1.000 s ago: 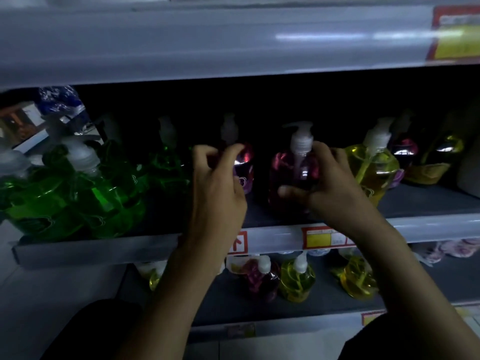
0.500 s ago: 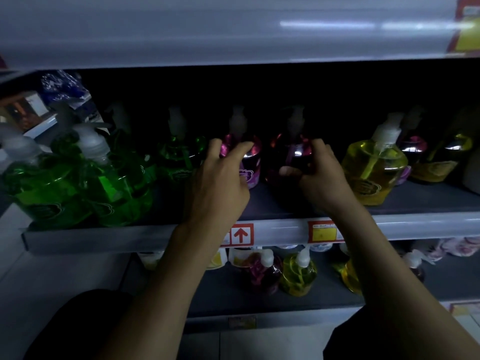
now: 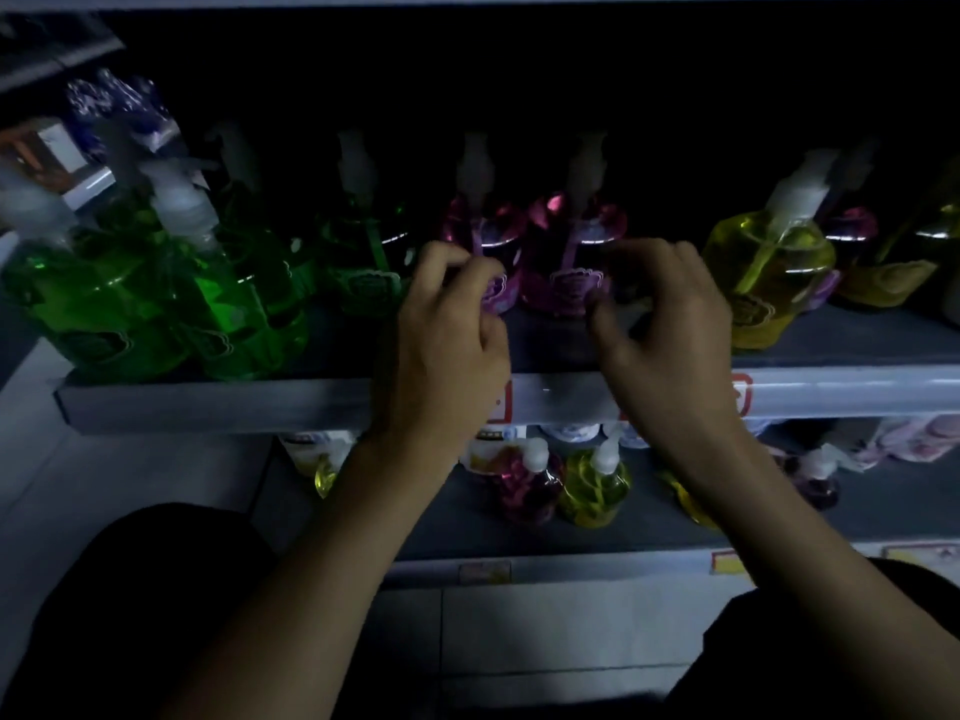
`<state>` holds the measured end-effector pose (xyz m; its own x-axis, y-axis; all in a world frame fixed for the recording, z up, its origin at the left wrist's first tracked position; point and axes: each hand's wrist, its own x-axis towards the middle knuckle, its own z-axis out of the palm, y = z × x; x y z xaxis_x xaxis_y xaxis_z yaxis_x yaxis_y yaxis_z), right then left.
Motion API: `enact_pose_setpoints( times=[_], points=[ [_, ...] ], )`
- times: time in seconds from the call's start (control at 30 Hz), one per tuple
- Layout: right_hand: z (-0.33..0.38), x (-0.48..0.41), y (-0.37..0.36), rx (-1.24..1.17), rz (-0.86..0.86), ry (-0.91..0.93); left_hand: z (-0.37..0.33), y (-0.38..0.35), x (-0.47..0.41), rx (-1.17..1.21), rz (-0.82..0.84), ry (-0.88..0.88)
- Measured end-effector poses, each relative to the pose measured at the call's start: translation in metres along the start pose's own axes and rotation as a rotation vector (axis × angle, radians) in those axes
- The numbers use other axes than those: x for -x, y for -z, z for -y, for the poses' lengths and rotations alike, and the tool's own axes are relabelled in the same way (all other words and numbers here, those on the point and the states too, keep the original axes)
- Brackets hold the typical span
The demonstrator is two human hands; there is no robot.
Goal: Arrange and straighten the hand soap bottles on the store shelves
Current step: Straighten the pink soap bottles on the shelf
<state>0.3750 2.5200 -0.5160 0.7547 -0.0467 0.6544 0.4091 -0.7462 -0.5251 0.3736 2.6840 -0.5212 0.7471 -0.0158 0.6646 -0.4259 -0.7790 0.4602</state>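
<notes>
While the right pink bottle [image 3: 569, 262] stood beside the left pink bottle [image 3: 485, 236], set back on the shelf [image 3: 208, 405], my right hand [image 3: 670, 330] hovered loosely curled, holding nothing; my left hand [image 3: 447, 335] curled at the left one, grip undetermined. Risk: a stray knuckle could topple either.

Dim light; grey shelf [image 3: 208, 405] with black recess; pale tiled floor [image 3: 104, 470] beneath
</notes>
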Motion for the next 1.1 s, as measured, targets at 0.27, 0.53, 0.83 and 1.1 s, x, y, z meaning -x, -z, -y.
enact_pose_setpoints(
  times=[0.27, 0.53, 0.83, 1.1],
  points=[
    [-0.027, 0.080, -0.004, 0.365, 1.340, -0.047, 0.023, -0.026, 0.086, -0.165, 1.044, -0.019],
    [-0.076, 0.088, -0.086, 0.325, 1.083, -0.434, 0.090, -0.077, 0.110, -0.328, 1.314, 0.419],
    [-0.090, 0.090, -0.118, 0.286, 0.918, -0.347, 0.089, -0.092, 0.112, -0.210, 1.275, 0.507],
    [-0.051, 0.100, -0.095, 0.412, 1.147, 0.026, 0.085, -0.069, 0.091, -0.218, 1.265, 0.472]
  ],
)
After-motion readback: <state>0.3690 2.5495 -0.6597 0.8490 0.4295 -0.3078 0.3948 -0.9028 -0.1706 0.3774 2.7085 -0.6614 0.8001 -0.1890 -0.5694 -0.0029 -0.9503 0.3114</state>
